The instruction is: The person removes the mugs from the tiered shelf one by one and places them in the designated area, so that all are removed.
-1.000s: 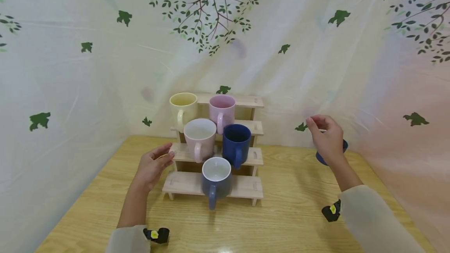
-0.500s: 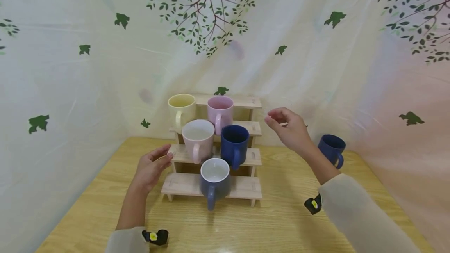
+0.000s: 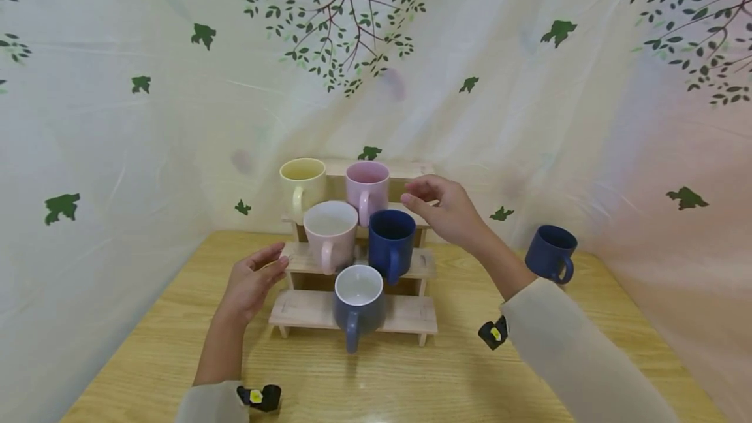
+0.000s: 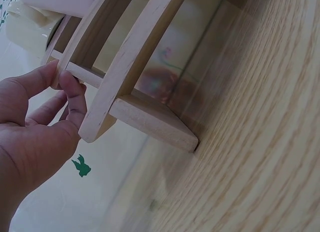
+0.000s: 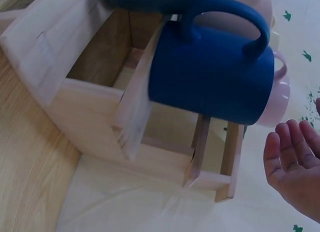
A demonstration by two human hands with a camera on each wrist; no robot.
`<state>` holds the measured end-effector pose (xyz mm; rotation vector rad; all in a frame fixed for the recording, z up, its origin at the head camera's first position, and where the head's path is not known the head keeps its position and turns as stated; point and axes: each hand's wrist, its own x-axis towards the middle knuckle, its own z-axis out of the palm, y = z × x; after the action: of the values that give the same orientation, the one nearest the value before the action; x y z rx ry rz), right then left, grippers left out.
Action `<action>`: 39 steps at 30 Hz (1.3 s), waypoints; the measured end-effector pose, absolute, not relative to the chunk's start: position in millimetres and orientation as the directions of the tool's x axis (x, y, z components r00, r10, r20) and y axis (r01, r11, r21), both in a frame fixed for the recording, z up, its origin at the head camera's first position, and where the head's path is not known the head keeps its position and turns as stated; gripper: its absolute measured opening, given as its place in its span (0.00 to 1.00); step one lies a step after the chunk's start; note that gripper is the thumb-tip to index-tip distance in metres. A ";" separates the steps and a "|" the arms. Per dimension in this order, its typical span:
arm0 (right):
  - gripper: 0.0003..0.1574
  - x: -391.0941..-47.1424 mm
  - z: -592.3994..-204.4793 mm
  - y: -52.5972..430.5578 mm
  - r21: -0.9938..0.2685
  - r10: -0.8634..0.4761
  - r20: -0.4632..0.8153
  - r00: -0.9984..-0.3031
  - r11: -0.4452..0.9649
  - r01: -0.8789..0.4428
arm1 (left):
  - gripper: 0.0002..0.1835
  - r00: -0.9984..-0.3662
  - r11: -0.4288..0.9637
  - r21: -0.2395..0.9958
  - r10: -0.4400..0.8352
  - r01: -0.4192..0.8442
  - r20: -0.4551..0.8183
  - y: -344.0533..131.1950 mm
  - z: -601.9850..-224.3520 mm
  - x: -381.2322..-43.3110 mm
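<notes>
A tiered wooden stand (image 3: 294,309) bears several mugs with handles toward me. My left hand (image 3: 254,281) pinches the left end of a shelf between thumb and fingers, seen closely in the left wrist view. My right hand (image 3: 449,211), fingers loosely bent and holding nothing, hovers by the stand's right side. Nearest to it are the dark blue mug (image 3: 391,243) and the mauve mug (image 3: 368,188). A yellow mug (image 3: 304,185) sits at upper left, a pale pink mug (image 3: 330,234) below it, and a grey-blue mug (image 3: 360,309) with white inside on the bottom step.
Another navy mug (image 3: 550,253) stands on the wooden table (image 3: 376,387) at the far right, behind my right forearm. A pale cloth (image 3: 176,149) with a leaf print hangs round the back and sides, close behind the stand.
My right hand has moved left, from in front of the navy mug at the far right to beside the stand, uncovering that mug. The left hand stays at the shelf.
</notes>
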<state>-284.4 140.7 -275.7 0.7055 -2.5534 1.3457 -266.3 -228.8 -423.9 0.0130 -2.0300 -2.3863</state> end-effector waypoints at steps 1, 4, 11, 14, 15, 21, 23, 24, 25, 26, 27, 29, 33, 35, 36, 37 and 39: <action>0.25 -284.2 -274.6 138.0 -0.733 -0.340 0.353 -0.872 0.479 -0.483 | 0.30 -1.000 -0.163 0.987 -0.012 0.004 0.002 -228.5 -424.2 -266.6; 0.25 -284.2 -272.3 131.2 -0.727 -0.382 0.330 -0.863 0.480 -0.491 | 0.30 -1.000 -0.170 0.985 -0.012 0.009 0.007 -227.3 -425.3 -267.2; 0.23 -284.9 -269.7 113.2 -0.739 -0.461 0.299 -0.836 0.442 -0.508 | 0.30 -1.000 -0.166 0.986 -0.016 0.017 0.014 -227.1 -425.9 -267.2; 0.22 -283.2 -268.0 104.8 -0.803 -0.461 0.242 -0.854 0.399 -0.443 | 0.30 -1.000 -0.160 0.987 -0.016 0.010 0.007 -227.5 -425.2 -266.3; 0.22 -283.1 -267.7 102.1 -0.827 -0.454 0.218 -0.864 0.384 -0.410 | 0.30 -1.000 -0.159 0.987 -0.017 0.008 0.005 -227.6 -425.0 -266.0; 0.19 -284.4 -268.4 90.6 -0.945 -0.391 0.081 -0.917 0.262 -0.195 | 0.30 -1.000 -0.156 0.988 -0.022 0.004 0.001 -227.8 -424.6 -265.6; 0.20 -285.1 -268.5 88.0 -0.965 -0.374 0.045 -0.926 0.224 -0.137 | 0.30 -1.000 -0.156 0.988 -0.022 0.006 0.003 -227.7 -424.7 -265.8; 0.20 -285.5 -268.3 87.0 -0.971 -0.370 0.028 -0.929 0.210 -0.113 | 0.30 -1.000 -0.157 0.988 -0.022 0.007 0.003 -227.6 -424.8 -266.0; 0.21 -285.9 -268.0 85.7 -0.976 -0.368 0.012 -0.930 0.198 -0.091 | 0.30 -1.000 -0.157 0.988 -0.021 0.008 0.004 -227.9 -424.8 -266.2; 0.21 -286.7 -267.6 84.3 -0.980 -0.366 -0.004 -0.931 0.188 -0.069 | 0.30 -1.000 -0.156 0.988 -0.020 0.009 0.006 -228.0 -424.8 -266.3; 0.22 -287.3 -267.2 83.0 -0.982 -0.363 -0.020 -0.931 0.182 -0.050 | 0.30 -1.000 -0.157 0.988 -0.019 0.010 0.007 -228.2 -424.8 -266.5; 0.24 -288.8 -266.6 81.0 -0.988 -0.358 -0.053 -0.932 0.151 -0.002 | 0.30 -1.000 -0.161 0.987 -0.016 0.011 0.009 -228.5 -424.7 -266.8; 0.24 -291.8 -266.0 79.0 -0.992 -0.350 -0.120 -0.929 0.074 0.100 | 0.30 -1.000 -0.165 0.986 -0.014 0.009 0.006 -228.9 -424.4 -267.2; 0.24 -293.1 -266.1 78.8 -0.989 -0.369 -0.143 -0.918 0.033 0.141 | 0.30 -1.000 -0.164 0.986 -0.015 0.005 0.002 -229.1 -424.2 -267.3; 0.24 -293.8 -266.1 78.7 -0.987 -0.382 -0.154 -0.911 0.012 0.162 | 0.30 -1.000 -0.164 0.987 -0.016 0.003 0.000 -229.3 -424.2 -267.4; 0.24 -294.3 -266.0 78.6 -0.983 -0.396 -0.164 -0.904 -0.012 0.183 | 0.30 -1.000 -0.162 0.987 -0.016 0.001 -0.001 -229.4 -424.1 -267.4; 0.23 -295.3 -265.9 77.8 -0.973 -0.417 -0.181 -0.891 -0.057 0.224 | 0.30 -1.000 -0.164 0.986 -0.017 -0.001 -0.004 -229.7 -424.0 -267.4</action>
<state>-295.3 77.8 -265.9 0.2721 -2.3913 2.6616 -267.4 -229.7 -424.0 0.0229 -2.0244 -2.3886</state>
